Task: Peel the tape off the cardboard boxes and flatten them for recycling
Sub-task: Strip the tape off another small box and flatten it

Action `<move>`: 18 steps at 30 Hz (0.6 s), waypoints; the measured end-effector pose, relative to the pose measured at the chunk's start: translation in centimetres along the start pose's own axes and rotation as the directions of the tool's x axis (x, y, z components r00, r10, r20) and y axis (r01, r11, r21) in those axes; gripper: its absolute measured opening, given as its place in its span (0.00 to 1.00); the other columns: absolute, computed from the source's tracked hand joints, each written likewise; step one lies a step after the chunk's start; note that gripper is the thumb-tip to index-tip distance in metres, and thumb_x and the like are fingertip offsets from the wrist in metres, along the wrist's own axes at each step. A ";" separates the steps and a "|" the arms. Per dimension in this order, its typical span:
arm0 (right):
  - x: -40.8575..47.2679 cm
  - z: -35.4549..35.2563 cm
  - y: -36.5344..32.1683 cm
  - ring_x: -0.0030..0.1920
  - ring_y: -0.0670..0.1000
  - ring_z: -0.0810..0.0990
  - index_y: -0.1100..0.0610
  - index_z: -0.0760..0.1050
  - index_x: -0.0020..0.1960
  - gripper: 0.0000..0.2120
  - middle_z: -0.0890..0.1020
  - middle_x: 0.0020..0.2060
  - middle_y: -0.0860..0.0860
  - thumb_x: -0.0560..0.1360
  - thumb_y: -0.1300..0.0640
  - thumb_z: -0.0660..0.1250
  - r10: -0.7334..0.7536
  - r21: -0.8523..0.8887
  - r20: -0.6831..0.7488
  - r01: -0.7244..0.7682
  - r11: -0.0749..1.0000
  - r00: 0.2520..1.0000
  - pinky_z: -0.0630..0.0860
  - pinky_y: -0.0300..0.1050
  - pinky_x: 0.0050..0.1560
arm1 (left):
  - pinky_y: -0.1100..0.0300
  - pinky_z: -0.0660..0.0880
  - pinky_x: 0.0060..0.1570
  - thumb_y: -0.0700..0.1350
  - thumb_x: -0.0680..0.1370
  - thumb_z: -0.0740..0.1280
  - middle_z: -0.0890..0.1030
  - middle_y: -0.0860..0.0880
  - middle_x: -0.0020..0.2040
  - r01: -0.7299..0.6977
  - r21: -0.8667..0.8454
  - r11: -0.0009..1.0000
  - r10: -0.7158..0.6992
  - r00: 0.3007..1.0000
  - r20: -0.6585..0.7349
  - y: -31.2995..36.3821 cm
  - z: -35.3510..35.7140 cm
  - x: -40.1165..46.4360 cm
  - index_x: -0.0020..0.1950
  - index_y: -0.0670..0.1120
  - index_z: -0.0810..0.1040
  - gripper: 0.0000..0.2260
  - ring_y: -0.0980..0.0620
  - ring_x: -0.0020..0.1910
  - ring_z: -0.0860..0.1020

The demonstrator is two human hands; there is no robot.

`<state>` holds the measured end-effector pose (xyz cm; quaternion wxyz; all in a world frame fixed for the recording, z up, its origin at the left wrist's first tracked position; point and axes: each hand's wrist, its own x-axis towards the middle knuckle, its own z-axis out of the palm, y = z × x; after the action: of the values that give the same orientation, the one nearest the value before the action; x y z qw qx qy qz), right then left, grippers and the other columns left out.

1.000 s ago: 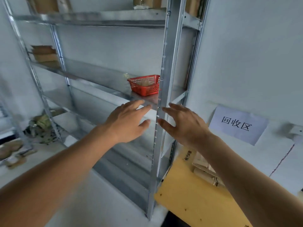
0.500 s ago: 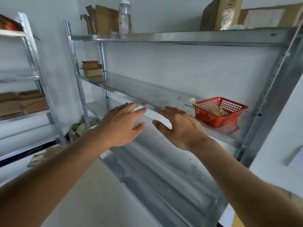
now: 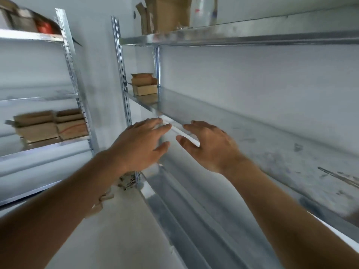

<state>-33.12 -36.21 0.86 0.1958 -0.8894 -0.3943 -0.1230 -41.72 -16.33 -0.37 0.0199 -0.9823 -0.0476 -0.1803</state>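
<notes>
Two small open cardboard boxes (image 3: 144,86) sit stacked at the far left end of the middle metal shelf (image 3: 252,136). My left hand (image 3: 140,144) and my right hand (image 3: 210,146) are both stretched out in front of that shelf's front edge, fingers straight, holding nothing, well short of the boxes. Another tall opened cardboard box (image 3: 165,13) stands on the top shelf. More cardboard boxes (image 3: 50,125) lie on the left rack's shelf, blurred.
A second metal rack (image 3: 71,74) stands to the left, with a red item (image 3: 44,26) on its top shelf. Scraps lie on the floor (image 3: 128,182) by the rack's post. White wall behind; pale floor below.
The view has swung left along the shelving: the red basket and yellow sheet are out of view, and the stacked boxes are now nearer the centre. Both hands stay open and empty.
</notes>
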 end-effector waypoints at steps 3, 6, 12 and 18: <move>7.2 2.8 -0.8 0.72 0.51 0.72 0.44 0.70 0.75 0.26 0.74 0.73 0.45 0.82 0.35 0.57 -0.024 0.022 0.023 0.023 0.999 0.999 0.70 0.49 0.71 | 0.47 0.66 0.75 0.61 0.83 0.56 0.62 0.51 0.82 0.033 0.018 0.999 -0.033 0.999 0.003 -5.7 1.1 4.1 0.82 0.56 0.61 0.27 0.48 0.79 0.64; 13.8 5.9 -1.9 0.74 0.50 0.70 0.44 0.69 0.77 0.27 0.71 0.76 0.45 0.82 0.35 0.56 -0.050 0.017 0.053 0.049 0.999 0.997 0.67 0.49 0.73 | 0.47 0.66 0.75 0.61 0.84 0.56 0.62 0.51 0.82 0.048 0.029 0.998 -0.048 0.999 0.000 -11.3 2.4 7.8 0.82 0.56 0.61 0.27 0.48 0.79 0.64; 26.1 13.0 -3.5 0.72 0.50 0.72 0.45 0.70 0.76 0.27 0.74 0.73 0.47 0.81 0.34 0.56 -0.016 0.020 0.032 0.015 1.000 0.999 0.69 0.48 0.71 | 0.49 0.63 0.76 0.60 0.84 0.56 0.60 0.51 0.83 0.015 0.055 0.998 -0.016 1.000 0.022 -23.3 7.0 15.5 0.83 0.56 0.59 0.27 0.48 0.80 0.62; 37.5 18.6 -6.4 0.75 0.50 0.68 0.45 0.67 0.78 0.28 0.71 0.76 0.47 0.82 0.35 0.55 0.061 -0.021 0.046 -0.060 0.998 0.997 0.65 0.47 0.73 | 0.49 0.65 0.75 0.60 0.84 0.56 0.60 0.51 0.83 -0.063 0.026 0.998 0.062 0.997 0.044 -35.4 10.0 23.6 0.83 0.55 0.59 0.27 0.48 0.80 0.62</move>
<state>-12.05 0.46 -0.16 0.1815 -0.9054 -0.3704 -0.1001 -19.81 21.45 -0.50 0.0379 -0.9866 -0.0199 -0.1574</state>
